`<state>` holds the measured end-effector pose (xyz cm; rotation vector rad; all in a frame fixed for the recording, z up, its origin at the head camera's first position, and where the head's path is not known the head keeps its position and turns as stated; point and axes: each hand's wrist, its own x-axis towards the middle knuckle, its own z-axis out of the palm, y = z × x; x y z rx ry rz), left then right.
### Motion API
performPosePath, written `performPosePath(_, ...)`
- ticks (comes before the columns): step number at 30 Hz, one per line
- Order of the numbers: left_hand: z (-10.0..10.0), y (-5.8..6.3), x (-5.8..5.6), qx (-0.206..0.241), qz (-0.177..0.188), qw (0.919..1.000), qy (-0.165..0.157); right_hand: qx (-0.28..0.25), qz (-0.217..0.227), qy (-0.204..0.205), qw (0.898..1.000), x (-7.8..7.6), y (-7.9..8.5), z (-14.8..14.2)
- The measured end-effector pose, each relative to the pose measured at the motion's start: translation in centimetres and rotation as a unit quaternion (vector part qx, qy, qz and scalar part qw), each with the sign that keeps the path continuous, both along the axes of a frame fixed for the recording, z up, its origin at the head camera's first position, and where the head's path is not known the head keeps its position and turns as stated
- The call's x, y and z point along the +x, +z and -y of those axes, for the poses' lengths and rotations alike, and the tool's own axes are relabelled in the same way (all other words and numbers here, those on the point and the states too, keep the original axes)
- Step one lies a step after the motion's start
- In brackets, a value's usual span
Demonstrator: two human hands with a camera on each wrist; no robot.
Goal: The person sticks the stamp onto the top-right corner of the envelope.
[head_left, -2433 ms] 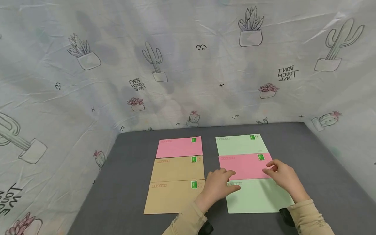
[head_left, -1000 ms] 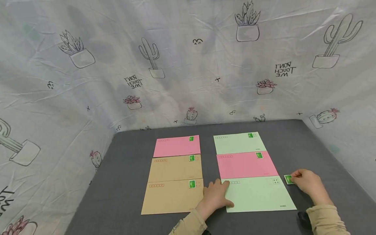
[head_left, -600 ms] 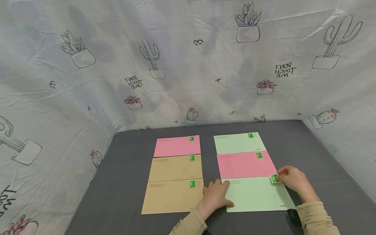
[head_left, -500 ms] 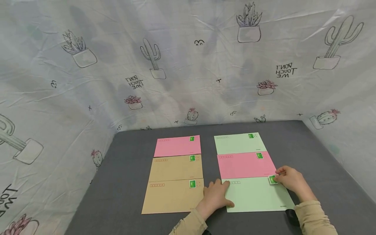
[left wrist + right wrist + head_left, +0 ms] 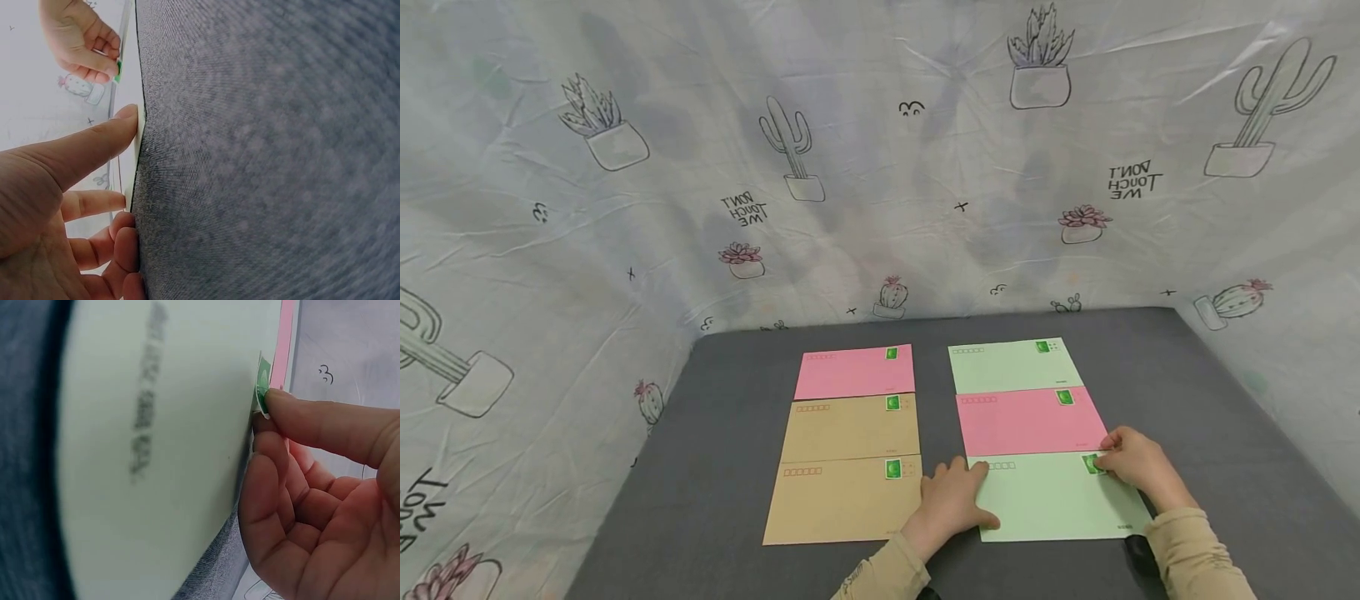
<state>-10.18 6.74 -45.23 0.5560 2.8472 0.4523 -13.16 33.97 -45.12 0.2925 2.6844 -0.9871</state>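
My right hand (image 5: pixel 1142 467) pinches a green postage stamp (image 5: pixel 263 384) between thumb and index finger, over the top right corner of the nearest light green envelope (image 5: pixel 1052 500). In the right wrist view the stamp stands slightly tilted against the envelope's surface. My left hand (image 5: pixel 951 504) rests spread at that envelope's left edge; in the left wrist view its thumb (image 5: pixel 119 128) presses the edge, the other fingers lying on the grey cloth. Directly behind lies a pink envelope (image 5: pixel 1022 425) with a green stamp, then another light green envelope (image 5: pixel 1007 371), also stamped.
To the left stands a column of three stamped envelopes: pink (image 5: pixel 850 377), tan (image 5: pixel 842 433) and a nearer tan one (image 5: pixel 835 504). All lie on a grey cloth-covered table (image 5: pixel 700 467). A white curtain (image 5: pixel 850 167) with cactus drawings encloses the back and sides.
My right hand went off to the table's right side, then came back leftward with a stamp to the envelope's top right corner. My left hand came down onto the envelope's left edge and stays there.
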Motion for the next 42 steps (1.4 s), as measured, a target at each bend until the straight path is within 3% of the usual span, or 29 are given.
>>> performPosePath(20,-0.2,-0.1,0.3,-0.005,-0.005,1.0000,0.002,0.073,0.002,0.026,0.997,0.3,0.4,0.7)
performPosePath(24,-0.1,0.4,0.0,-0.004,-0.007,0.9999,-0.008,0.076,-0.009,0.026,0.997,0.2,0.8,0.9)
performPosePath(27,0.2,1.1,-0.4,0.011,-0.016,0.9995,-0.024,0.079,-0.028,0.030,0.996,0.1,1.7,0.9)
performPosePath(33,1.7,3.2,-1.5,0.029,-0.075,0.9956,-0.049,0.078,-0.071,0.042,0.993,-0.2,4.4,0.6)
performPosePath(38,3.7,5.6,-2.5,-0.010,-0.123,0.9919,-0.029,0.095,-0.105,0.045,0.989,0.0,6.6,0.0)
performPosePath(42,6.2,7.6,-3.1,-0.034,-0.125,0.9915,-0.005,0.105,-0.140,0.045,0.984,0.5,8.3,-0.3)
